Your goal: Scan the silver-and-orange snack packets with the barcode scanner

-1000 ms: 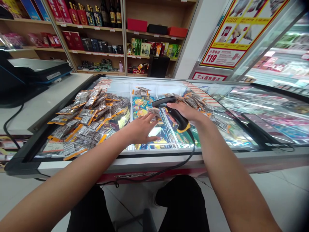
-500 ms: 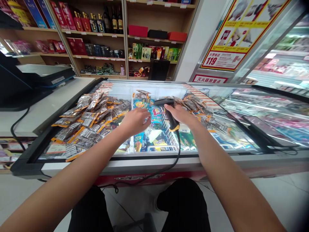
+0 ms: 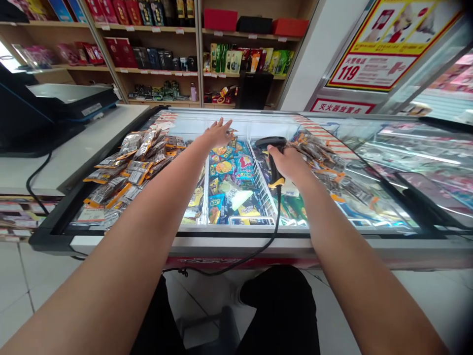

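Note:
My right hand (image 3: pixel 291 162) is wrapped round the handle of a black and yellow barcode scanner (image 3: pixel 275 167), its head turned to the left and its cord hanging over the freezer's front edge. My left hand (image 3: pixel 219 134) reaches to the far middle of the freezer's glass top, fingers spread and holding nothing that I can see. Beside its fingertips lies a small packet (image 3: pixel 232 132), partly hidden by the hand. To the left is a pile of silver-brown packets with orange edges (image 3: pixel 129 170). A similar pile (image 3: pixel 318 155) lies right of the scanner.
Under the glass, a white wire basket (image 3: pixel 258 180) holds colourful frozen packs (image 3: pixel 225 167). A price tag (image 3: pixel 90 215) sits at the left pile's front. The counter (image 3: pixel 44 158) with dark equipment adjoins the left side. Stocked shelves (image 3: pixel 158 73) stand behind.
My left hand has moved away from me toward the far side of the glass and spread its fingers. The scanner stays in my right hand, slightly further right in view. The view has tilted down.

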The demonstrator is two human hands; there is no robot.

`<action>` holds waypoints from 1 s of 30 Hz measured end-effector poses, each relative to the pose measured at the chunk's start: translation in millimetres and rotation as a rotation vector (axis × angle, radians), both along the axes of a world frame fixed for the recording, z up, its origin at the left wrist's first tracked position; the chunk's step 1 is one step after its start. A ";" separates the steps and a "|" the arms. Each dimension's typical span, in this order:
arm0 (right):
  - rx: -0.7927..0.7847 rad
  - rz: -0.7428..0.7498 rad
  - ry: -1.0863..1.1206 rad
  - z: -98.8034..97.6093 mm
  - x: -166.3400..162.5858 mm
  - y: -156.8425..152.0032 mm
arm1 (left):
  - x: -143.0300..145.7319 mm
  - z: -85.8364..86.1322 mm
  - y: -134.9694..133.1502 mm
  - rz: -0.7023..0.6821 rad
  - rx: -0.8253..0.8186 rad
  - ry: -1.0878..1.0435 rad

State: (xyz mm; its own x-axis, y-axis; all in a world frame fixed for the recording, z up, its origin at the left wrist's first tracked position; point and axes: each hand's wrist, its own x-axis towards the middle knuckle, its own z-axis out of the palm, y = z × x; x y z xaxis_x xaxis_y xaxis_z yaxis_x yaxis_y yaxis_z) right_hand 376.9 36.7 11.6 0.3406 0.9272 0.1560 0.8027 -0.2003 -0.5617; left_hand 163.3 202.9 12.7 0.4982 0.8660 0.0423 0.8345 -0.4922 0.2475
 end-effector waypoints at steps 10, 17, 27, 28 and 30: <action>0.000 0.044 0.058 -3.7 1.0 2.8 | -26.3 -3.4 -69.9 -0.030 0.080 0.212; 0.018 0.033 0.054 -4.0 0.3 -3.8 | -53.6 3.4 -157.0 -0.075 0.058 0.205; -0.072 0.461 0.630 4.5 -12.0 -17.7 | -68.1 -25.4 -164.1 -0.167 0.266 0.071; -0.141 0.510 0.651 5.8 -14.1 -20.9 | -67.9 -26.7 -164.8 -0.178 0.282 0.085; -0.241 0.563 0.631 6.7 -16.6 -25.0 | -67.7 -27.8 -167.4 -0.225 0.282 0.113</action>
